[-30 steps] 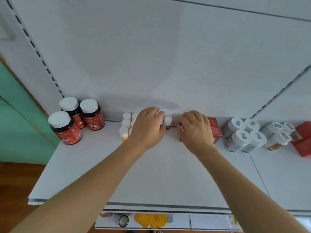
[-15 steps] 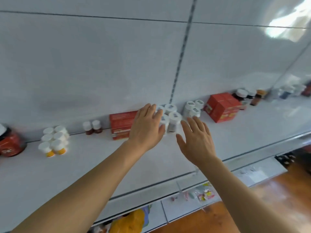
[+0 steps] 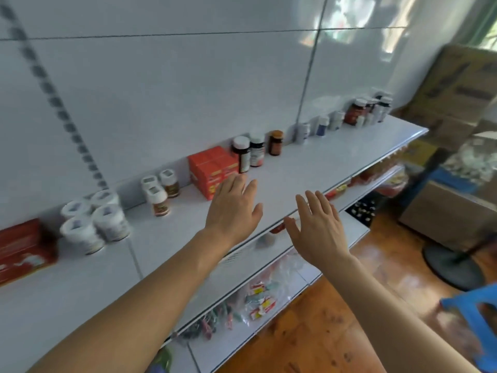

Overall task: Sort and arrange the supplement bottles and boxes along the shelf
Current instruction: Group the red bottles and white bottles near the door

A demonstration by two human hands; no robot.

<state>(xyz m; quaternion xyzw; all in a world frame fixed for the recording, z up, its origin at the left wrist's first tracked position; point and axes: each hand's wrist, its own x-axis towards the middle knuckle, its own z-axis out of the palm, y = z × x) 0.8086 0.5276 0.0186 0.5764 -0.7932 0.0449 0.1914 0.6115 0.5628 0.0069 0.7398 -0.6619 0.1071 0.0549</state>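
Head view | my left hand [image 3: 233, 208] and right hand [image 3: 317, 227] spread, holding nothing | nearing orange boxes [image 3: 212, 170] on shelf [image 3: 309, 162] to tidy them.

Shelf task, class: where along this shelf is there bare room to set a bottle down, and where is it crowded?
The shelf is bare along its front edge, in front of the orange boxes and the dark bottles, near the left hand and right hand. It is crowded along the back wall, most tightly at the far-right bottle cluster.
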